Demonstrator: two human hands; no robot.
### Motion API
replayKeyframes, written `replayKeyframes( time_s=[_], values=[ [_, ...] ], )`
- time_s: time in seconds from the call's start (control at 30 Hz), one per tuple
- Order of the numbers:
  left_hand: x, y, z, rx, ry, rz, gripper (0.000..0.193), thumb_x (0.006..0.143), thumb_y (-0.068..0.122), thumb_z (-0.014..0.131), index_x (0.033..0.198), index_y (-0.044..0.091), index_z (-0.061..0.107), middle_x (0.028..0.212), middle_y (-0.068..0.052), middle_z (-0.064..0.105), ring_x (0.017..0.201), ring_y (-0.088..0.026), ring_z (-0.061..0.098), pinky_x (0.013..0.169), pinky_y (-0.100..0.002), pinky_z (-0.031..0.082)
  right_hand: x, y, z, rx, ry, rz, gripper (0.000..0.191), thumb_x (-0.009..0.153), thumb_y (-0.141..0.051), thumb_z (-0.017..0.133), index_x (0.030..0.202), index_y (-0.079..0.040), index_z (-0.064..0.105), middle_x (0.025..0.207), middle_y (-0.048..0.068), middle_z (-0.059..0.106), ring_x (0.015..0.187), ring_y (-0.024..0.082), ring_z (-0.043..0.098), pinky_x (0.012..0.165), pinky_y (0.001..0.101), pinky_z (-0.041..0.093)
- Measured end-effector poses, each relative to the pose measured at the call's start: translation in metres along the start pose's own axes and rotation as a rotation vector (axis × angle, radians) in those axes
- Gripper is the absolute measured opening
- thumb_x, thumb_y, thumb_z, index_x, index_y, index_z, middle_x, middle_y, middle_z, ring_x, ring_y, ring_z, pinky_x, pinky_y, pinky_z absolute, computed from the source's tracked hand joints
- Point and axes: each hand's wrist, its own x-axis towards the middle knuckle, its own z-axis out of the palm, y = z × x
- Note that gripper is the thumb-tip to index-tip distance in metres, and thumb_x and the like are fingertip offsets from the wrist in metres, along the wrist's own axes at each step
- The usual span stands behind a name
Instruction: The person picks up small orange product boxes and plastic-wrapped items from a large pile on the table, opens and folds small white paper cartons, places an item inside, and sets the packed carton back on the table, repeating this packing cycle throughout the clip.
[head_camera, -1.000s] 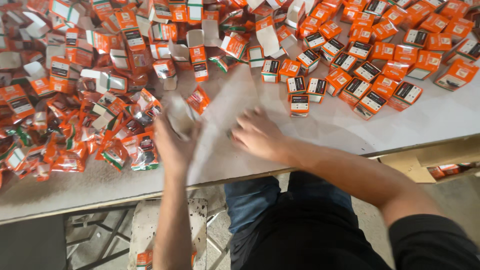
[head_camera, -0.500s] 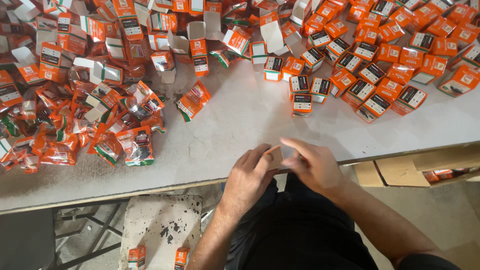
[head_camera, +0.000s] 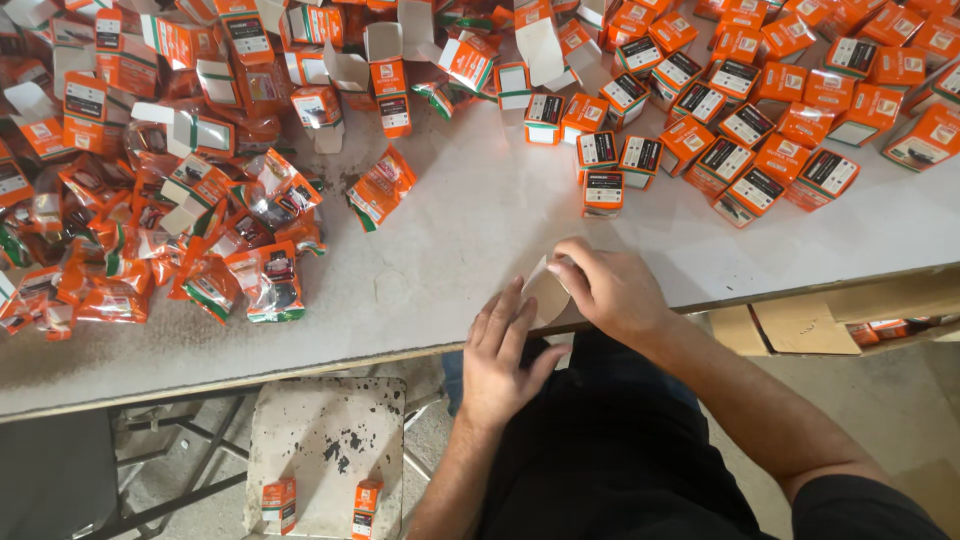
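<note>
Both hands at bench (head_camera: 440, 250) edge. Right hand (head_camera: 612, 290) fingers pinch flat brown card blank (head_camera: 548, 292); left hand (head_camera: 505, 355) fingers spread, steadying it, gripping nothing. Step: folding blank. Next needs firm crease.

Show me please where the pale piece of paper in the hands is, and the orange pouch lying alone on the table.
Pale paper (head_camera: 548, 290), head view, on its bare middle between both hands.
Lone orange pouch (head_camera: 380, 188), head view, on its centre.
</note>
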Motion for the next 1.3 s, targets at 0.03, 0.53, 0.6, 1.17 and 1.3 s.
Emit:
replayKeyframes(
  time_s=[0.03,0.53,0.6,1.17,1.3],
  values=[
    [0.001,0.001,0.002,0.011,0.029,-0.005,0.053,0.079,0.017,0.087,0.121,0.001,0.058,0.134,-0.022,0.061,0.119,-0.043,0.063,0.097,-0.05,0.055,-0.003,-0.001,0.001,0.033,0.016,0.005,0.018,0.101,-0.016,0.068,0.113,-0.009,0.057,0.082,0.015,0.072,0.076,0.035,0.071,0.063,0.0443,0.054],
    [0.011,-0.021,0.016,-0.036,-0.03,-0.064,0.072,0.074,0.009,0.083,0.138,0.006,0.05,0.126,-0.014,0.065,0.115,-0.037,0.064,0.1,-0.049,0.05,-0.015,-0.001,0.027,-0.134,0.308,-0.596,0.043,0.09,-0.005,0.074,0.125,-0.004,0.048,0.129,0.019,0.053,0.119,0.042,0.055,0.103,0.0533,0.047],
    [0.012,-0.022,0.016,-0.03,-0.015,-0.061,0.068,0.075,0.01,0.083,0.135,0.006,0.052,0.127,-0.014,0.065,0.115,-0.036,0.065,0.099,-0.048,0.051,-0.021,0.004,0.025,-0.137,0.41,-0.562,0.038,0.094,0.002,0.074,0.127,-0.006,0.057,0.125,0.016,0.055,0.121,0.036,0.057,0.106,0.0478,0.049],
    [0.022,-0.018,0.012,0.071,-0.092,-0.071,0.064,0.075,0.018,0.085,0.13,0.004,0.057,0.121,-0.017,0.056,0.107,-0.037,0.061,0.093,-0.047,0.054,0.004,0.003,-0.004,-0.354,0.08,-0.466,0.024,0.088,-0.014,0.078,0.111,-0.011,0.073,0.123,0.002,0.066,0.119,0.03,0.054,0.103,0.0476,0.042],
    [0.016,-0.022,0.015,0.078,-0.108,-0.067,0.064,0.073,0.017,0.084,0.13,0.006,0.06,0.12,-0.016,0.058,0.106,-0.035,0.062,0.091,-0.044,0.056,0.0,0.001,-0.001,-0.365,0.179,-0.499,0.03,0.091,-0.023,0.079,0.118,-0.011,0.072,0.137,0.01,0.06,0.125,0.035,0.047,0.108,0.0499,0.039]
  ],
)
